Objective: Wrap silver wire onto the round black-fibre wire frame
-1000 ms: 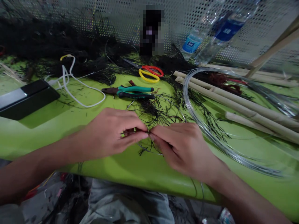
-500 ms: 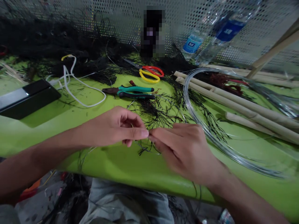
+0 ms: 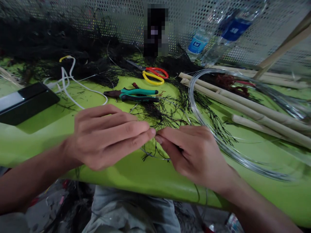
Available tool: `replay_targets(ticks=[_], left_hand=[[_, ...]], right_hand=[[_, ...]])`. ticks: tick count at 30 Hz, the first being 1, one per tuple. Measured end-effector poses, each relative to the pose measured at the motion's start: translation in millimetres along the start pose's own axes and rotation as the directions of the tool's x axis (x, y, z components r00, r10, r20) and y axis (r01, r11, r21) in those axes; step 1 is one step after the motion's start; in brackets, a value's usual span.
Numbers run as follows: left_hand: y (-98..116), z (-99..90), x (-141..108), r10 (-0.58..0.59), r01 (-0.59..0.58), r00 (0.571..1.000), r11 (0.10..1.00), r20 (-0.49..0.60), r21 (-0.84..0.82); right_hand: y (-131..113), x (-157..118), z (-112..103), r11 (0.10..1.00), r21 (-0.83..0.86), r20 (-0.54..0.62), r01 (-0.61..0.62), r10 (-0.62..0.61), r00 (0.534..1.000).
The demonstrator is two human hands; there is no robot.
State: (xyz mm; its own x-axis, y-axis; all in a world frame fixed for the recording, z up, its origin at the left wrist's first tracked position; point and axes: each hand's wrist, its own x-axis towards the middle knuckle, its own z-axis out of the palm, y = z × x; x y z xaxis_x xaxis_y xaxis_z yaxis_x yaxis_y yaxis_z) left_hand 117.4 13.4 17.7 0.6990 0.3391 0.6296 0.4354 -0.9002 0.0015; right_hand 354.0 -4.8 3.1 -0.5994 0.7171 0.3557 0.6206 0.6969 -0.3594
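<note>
My left hand [image 3: 109, 137] is closed in a pinch, thumb pressed to the fingertips; whatever lies between them is too small to see. Almost touching it, my right hand [image 3: 194, 152] pinches a thin black net strand [image 3: 156, 147] between thumb and forefinger. Below the fingertips, that strand hangs down to a thin metal wire [image 3: 159, 158], which carries small black knots and passes behind my right hand. Just beyond the hands lies a loose tuft of black netting [image 3: 155, 111]. Pliers with green and black handles [image 3: 136, 94] rest behind it.
Red-and-yellow-handled scissors [image 3: 155, 76] lie farther back. A coil of wire [image 3: 201, 119] and bamboo sticks [image 3: 243, 103] are on the right, near plastic bottles [image 3: 198, 43]. A black box-shaped device [image 3: 31, 103] with a white cable [image 3: 70, 94] sits left. Black netting [image 3: 60, 42] heaps along the perforated back panel.
My left hand has turned over, its back and straightened fingers now facing me, with the fingertips still meeting my right hand's. The right hand stays pinched; the view has shifted slightly.
</note>
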Motion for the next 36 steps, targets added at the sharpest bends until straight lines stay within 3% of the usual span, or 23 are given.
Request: replay_targets(ticks=[2, 5, 11, 14, 19, 21, 24, 27, 32, 34, 35, 36], left_hand=[[0, 0.6, -3, 0.054, -0.053, 0.999, 0.995, -0.001, 0.084], [0, 1.9, -7, -0.002, -0.003, 0.999, 0.991, 0.038, 0.135], [-2, 8.0, -7, -0.011, 0.01, 0.999, 0.999, 0.032, 0.048], [-1, 10.5, -4, -0.145, 0.153, 0.985, 0.984, 0.09, -0.087], [0, 9.0, 3, -0.292, 0.37, 0.915, 0.883, 0.277, -0.29], [-1, 7.1, 5, -0.346, 0.461, 0.87, 0.824, 0.35, -0.329], [-3, 5.5, 8, -0.433, 0.629, 0.759, 0.68, 0.486, -0.377], [-8, 7.8, 10, -0.431, 0.744, 0.657, 0.506, 0.618, -0.437], [-15, 15.9, 9, -0.306, 0.798, 0.603, 0.239, 0.737, -0.553], [-14, 17.2, 9, -0.31, 0.8, 0.599, 0.252, 0.738, -0.544], [-13, 17.4, 9, -0.343, 0.783, 0.62, 0.326, 0.706, -0.53], [-12, 17.3, 8, -0.374, 0.736, 0.67, 0.449, 0.642, -0.507]], right_hand=[[0, -1, 0, 1.0, -0.005, -0.006, 0.0, -0.001, 1.0], [0, -1, 0, 0.999, -0.028, -0.017, 0.015, -0.016, 1.0], [2, -1, 2, 0.994, -0.086, -0.064, 0.065, -0.071, 0.995], [1, -3, 1, 0.988, -0.134, -0.073, 0.083, -0.093, 0.993], [-2, -4, -1, 0.98, -0.176, -0.057, 0.094, -0.105, 0.993], [-2, -3, -1, 0.976, -0.188, -0.055, 0.11, -0.123, 0.991], [-1, -2, 0, 0.967, -0.222, -0.049, 0.124, -0.138, 0.989], [0, -2, 2, 0.959, -0.25, -0.039, 0.132, -0.147, 0.988], [1, -2, 5, 0.962, -0.241, -0.022, 0.126, -0.135, 0.991], [2, -1, 5, 0.977, -0.191, -0.002, 0.097, -0.099, 0.995], [3, -1, 4, 0.985, -0.157, 0.016, 0.075, -0.073, 0.997], [4, 0, 3, 0.992, -0.119, 0.043, 0.049, -0.044, 0.998]])
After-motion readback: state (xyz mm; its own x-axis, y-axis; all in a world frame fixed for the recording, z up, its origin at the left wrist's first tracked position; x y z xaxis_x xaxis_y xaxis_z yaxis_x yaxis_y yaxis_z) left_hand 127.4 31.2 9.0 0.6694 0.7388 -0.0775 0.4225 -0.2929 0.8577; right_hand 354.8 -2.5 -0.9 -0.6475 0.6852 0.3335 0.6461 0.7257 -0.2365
